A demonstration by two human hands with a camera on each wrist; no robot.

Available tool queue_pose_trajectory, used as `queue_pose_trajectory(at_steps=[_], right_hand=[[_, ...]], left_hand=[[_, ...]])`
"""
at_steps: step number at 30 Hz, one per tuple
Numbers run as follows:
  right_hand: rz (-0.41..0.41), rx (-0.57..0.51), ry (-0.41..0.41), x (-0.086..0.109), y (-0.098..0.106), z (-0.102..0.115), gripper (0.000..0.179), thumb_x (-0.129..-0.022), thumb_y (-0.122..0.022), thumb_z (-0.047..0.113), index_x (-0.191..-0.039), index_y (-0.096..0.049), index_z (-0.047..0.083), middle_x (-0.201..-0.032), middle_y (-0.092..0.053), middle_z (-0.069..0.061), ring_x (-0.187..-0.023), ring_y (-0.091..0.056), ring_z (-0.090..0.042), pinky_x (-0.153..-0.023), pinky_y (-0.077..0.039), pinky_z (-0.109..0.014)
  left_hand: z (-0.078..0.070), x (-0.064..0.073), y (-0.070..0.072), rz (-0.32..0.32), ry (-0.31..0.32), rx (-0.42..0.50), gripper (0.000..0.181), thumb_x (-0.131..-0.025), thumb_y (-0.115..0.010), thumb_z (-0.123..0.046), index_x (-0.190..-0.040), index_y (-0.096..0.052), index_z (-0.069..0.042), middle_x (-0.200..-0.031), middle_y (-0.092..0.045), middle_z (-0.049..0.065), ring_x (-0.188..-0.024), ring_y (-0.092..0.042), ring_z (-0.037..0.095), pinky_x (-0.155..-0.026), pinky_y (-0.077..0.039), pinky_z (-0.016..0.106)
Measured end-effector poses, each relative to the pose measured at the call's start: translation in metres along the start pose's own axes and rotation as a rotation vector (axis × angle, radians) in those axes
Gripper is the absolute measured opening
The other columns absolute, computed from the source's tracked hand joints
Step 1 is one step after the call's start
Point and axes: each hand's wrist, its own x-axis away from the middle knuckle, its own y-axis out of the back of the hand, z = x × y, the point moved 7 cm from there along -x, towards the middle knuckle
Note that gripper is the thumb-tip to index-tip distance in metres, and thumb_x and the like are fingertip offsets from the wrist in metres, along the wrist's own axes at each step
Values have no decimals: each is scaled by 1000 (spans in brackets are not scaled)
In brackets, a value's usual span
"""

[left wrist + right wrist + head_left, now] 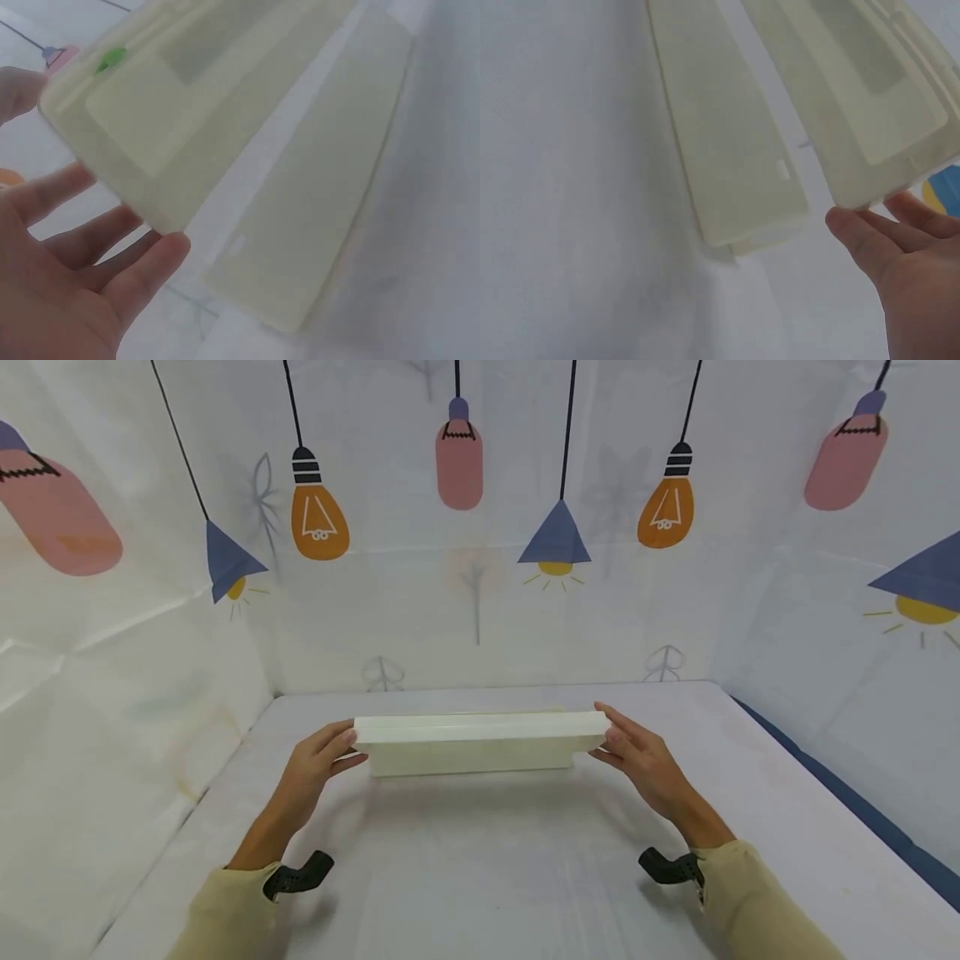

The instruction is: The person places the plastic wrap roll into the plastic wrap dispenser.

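Note:
A long off-white plastic lid [480, 728] is held level above a matching box [472, 760]. My left hand [318, 768] grips the lid's left end, and my right hand [648, 768] has hold of its right end. From below, the left wrist view shows the recessed underside of the lid [172, 142], with a small green piece [111, 60] near one corner. A gap separates lid and box [720, 127]; the box stands on the table. Its inside is hidden from every view.
The white-covered table [480, 860] runs back to a pale sheet wall [480, 610] printed with lamps and bulbs. Similar sheeting [90, 735] rises on the left. A dark blue strip [847, 793] borders the table's right edge.

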Motion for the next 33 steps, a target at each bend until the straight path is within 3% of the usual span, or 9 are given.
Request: queue_pose_trajectory(at_steps=[9,17,25,31,33], right_hand=[[-42,20,-6,-11,10,-3,58,-109,-46,23,-159,-23,6,-163,-24,-15,-138,-44,-19,-105,-42,-34],[-64,-36,12,-20,9,-8,59,-108,-48,23,-159,-24,6,-164,-19,-15,-142,-37,-19,-109,-36,-37],[-104,-5,56,-27,11,-3,57,-108,-49,20,-159,-27,7,-160,-26,-22,-141,-40,-21,-107,-40,-30],[-145,2,37,-27,13,-8,56,-107,-52,20,-157,-31,4,-156,-34,-22,-135,-47,-18,-105,-42,-27],[-152,21,34,-28,11,-9,54,-106,-53,19,-155,-35,4,-155,-37,-22,-134,-48,-17,-103,-43,-24]], left_hand=[[1,-17,-7,-9,-33,29,51,-107,-50,-31,-141,-48,8,-136,-52,23,-116,-59,13,-101,-48,36],[10,-28,-5,-20,-13,33,53,-107,-49,-34,-143,-48,6,-139,-51,20,-121,-56,15,-104,-45,37],[20,-33,-4,-8,45,80,61,-106,-53,-35,-148,-41,6,-151,-43,18,-131,-48,16,-107,-42,34],[18,-37,-6,11,4,74,57,-107,-52,-28,-149,-39,8,-155,-39,19,-140,-40,27,-105,-41,21],[18,-38,-5,14,-11,47,55,-107,-52,-26,-149,-40,8,-153,-41,19,-140,-39,29,-106,-40,23]])
